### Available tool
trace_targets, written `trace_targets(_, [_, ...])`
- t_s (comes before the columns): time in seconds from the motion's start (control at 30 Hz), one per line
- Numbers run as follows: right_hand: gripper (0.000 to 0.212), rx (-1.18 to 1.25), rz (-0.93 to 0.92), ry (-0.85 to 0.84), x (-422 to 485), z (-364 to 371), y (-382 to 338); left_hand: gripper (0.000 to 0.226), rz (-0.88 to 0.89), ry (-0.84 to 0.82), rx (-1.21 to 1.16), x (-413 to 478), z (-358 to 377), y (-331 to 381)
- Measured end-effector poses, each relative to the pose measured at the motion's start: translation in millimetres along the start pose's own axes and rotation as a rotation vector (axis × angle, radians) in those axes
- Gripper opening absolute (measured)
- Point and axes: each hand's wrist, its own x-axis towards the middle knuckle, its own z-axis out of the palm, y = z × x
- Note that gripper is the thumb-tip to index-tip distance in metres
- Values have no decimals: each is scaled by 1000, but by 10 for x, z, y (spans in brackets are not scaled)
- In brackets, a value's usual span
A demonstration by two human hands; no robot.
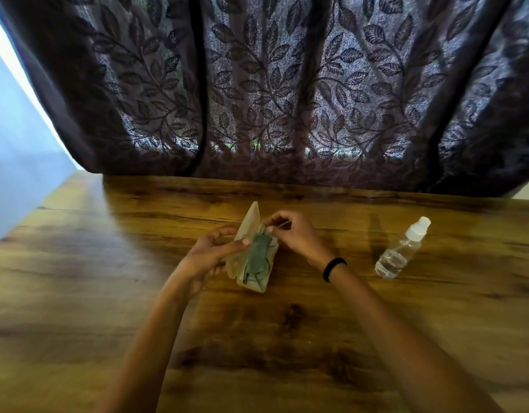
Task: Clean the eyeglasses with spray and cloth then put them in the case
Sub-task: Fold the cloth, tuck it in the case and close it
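The left hand [211,251] holds the open, translucent case [246,234] just above the wooden counter [287,338], its grip curled round the lid with the thumb on the inside. A green cloth [258,254] lies in the case over the eyeglasses [258,282], whose thin dark rims show beside it. The right hand [296,234], a black band [333,268] at its wrist, has its grip pinched together on a thin stem [282,224] at the case's far end. The spray bottle [401,251] stands well apart to the right, before a leaf-patterned curtain [287,84]

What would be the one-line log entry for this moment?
case: open | cloth: inside case | left hand: holds case | right hand: pinches eyeglasses temple | spray bottle: standing on table, untouched
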Motion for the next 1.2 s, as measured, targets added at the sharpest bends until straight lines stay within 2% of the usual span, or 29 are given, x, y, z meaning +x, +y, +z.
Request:
trace_targets(0.1, [13,106,77,96,-90,-30,136,82,-8,23,22,-4,35,21])
trace_targets(0.2, [19,208,171,67,-214,0,238,74,6,21,101,-19,112,55])
trace_targets(0.33, [27,281,175,71,-319,59,308,71,17,45,251,-20,212,95])
trace_targets(0.53, [31,343,171,54,-358,76,318,75,116,238,837,46,438,4])
trace_targets(0.6, [32,353,173,44,-359,77,323,74,151,301,967,52,496,-57])
trace_targets(0.77, [31,364,184,47,-376,72,342,78,252,381,1078,37,585,-154])
trace_targets(0.97, [28,397,191,85,-388,91,346,81,256,428,1183,-12,685,-188])
trace_targets(1.2, [38,342,180,144,-392,144,305,78,337,477,1255,-58,735,-232])
